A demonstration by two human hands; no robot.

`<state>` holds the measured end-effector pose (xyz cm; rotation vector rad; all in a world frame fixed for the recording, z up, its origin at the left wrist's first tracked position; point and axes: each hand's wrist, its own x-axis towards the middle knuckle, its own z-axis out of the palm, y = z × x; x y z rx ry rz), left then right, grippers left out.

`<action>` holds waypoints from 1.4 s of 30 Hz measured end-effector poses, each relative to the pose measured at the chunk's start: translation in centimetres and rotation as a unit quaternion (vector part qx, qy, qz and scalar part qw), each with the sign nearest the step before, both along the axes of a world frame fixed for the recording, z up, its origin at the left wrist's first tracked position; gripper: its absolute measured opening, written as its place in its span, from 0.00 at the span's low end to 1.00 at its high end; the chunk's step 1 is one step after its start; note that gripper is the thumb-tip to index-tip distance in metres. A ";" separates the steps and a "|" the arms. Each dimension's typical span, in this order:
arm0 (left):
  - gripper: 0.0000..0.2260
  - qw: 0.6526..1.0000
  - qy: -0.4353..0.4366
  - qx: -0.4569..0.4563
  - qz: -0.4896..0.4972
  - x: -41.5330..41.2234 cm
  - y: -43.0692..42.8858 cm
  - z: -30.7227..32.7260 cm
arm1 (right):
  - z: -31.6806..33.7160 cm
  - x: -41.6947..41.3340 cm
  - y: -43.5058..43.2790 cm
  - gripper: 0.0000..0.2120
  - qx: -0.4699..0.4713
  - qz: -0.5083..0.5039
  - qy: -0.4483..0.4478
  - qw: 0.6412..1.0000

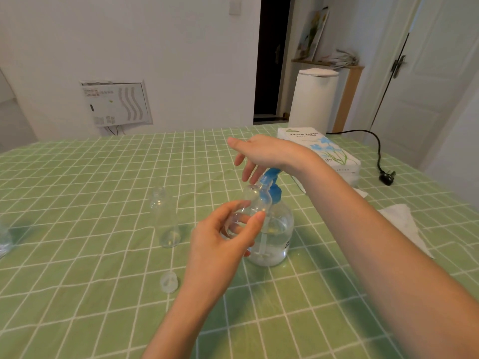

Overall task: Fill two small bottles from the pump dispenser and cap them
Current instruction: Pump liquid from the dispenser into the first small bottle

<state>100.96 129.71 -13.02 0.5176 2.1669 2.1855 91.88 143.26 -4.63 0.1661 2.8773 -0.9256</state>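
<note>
Green check cloth (103,177): L hand (220,250) grips small bottle (252,198) at pump dispenser (277,229) spout; R hand (261,151) slack-fingered over it. Neck off spout = likely spill.

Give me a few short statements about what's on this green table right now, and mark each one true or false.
1. The left hand holds a small clear bottle up at the nozzle of the pump dispenser. True.
2. The right hand grips a cap. False: it is over the dispenser's blue pump head with its fingers loosely extended, and they hold nothing.
3. The second small bottle stands capped. False: its neck is open, and a clear cap lies apart from it on the tablecloth.
4. A tissue box lies on the table beyond the dispenser. True.
</note>
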 end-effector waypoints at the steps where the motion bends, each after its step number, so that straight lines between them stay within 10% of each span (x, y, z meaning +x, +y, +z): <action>1: 0.17 1.000 0.001 0.000 0.001 0.0 0.0 0.0 | 0.0 0.1 0.1 0.28 0.002 -0.001 -0.003 1.000; 42: 0.11 1.000 0.000 0.005 0.000 0.0 -0.2 -0.2 | -1.2 0.3 0.3 0.24 0.030 0.005 -0.028 0.999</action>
